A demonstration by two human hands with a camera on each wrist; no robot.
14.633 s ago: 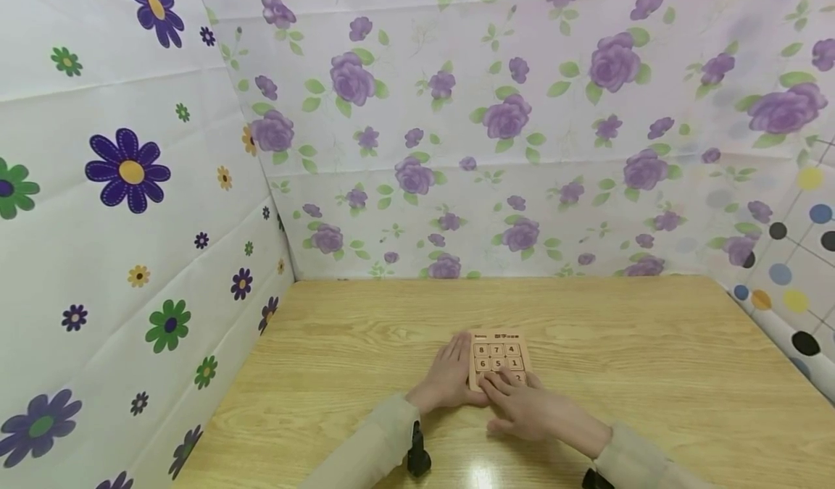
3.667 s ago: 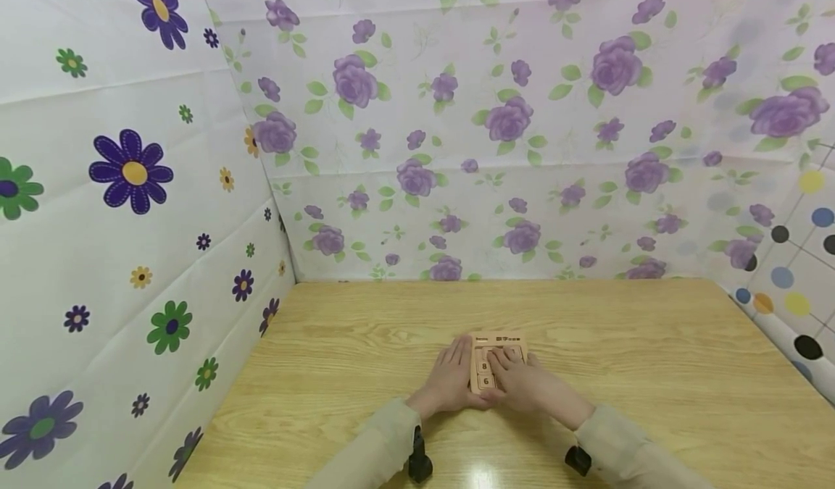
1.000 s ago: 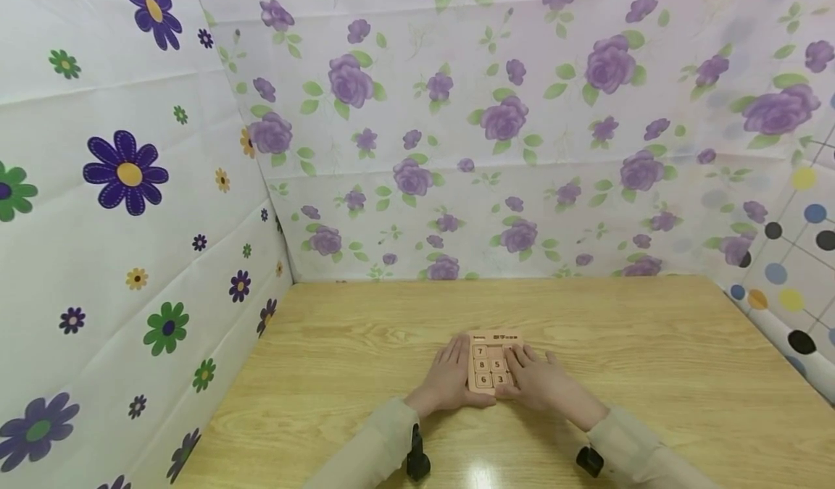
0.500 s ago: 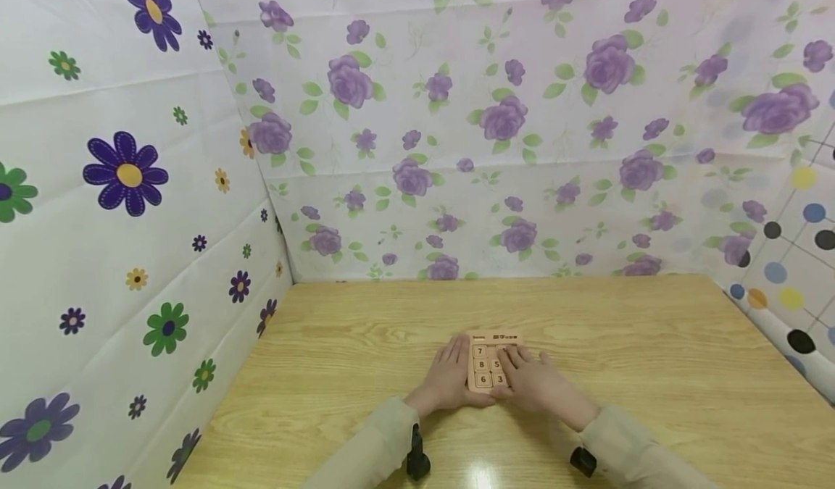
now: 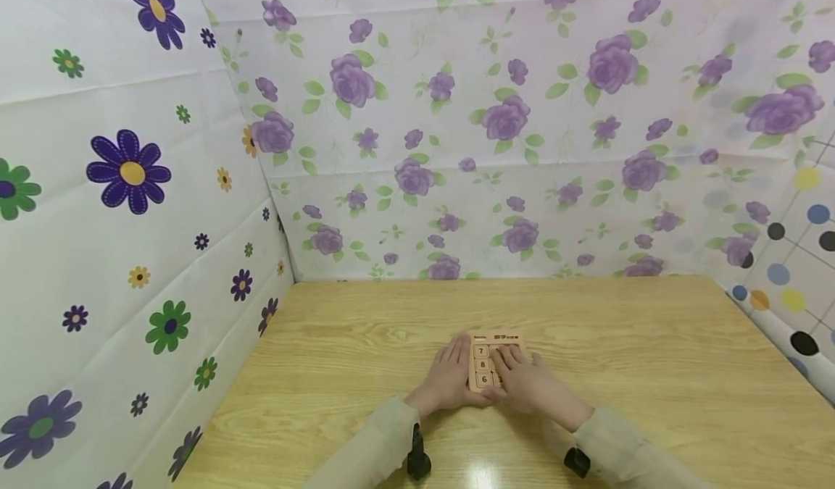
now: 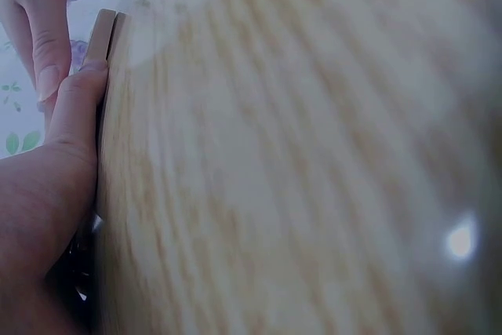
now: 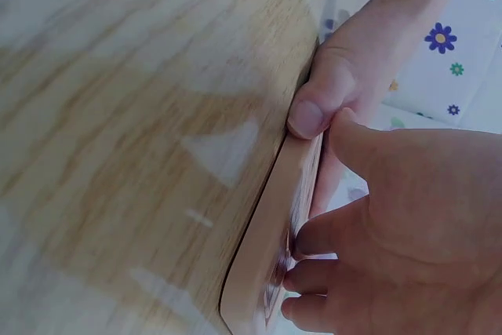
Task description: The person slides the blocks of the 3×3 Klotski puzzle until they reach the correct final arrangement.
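Observation:
A flat wooden number slide puzzle lies on the table, with tiles 7, 8 and 6 showing down its left column. My left hand rests along its left side, fingers straight, with the thumb stretched along the near edge. My right hand lies over the middle and right columns, its fingertips touching tiles and covering most of them. In the right wrist view the right fingers bend slightly onto the puzzle's face. The two thumbs meet near the front edge, the left thumb against the puzzle's side.
The light wood table stretches around the puzzle. Flower-print cloth hangs behind and at the left, and a dotted cloth borders the right. A black wrist device sits by each sleeve.
Long before, the top row read 8 7 4; the left column now reads 7, 8, 6. Over the last second my right hand slid left across the tiles. The left hand stays in place.

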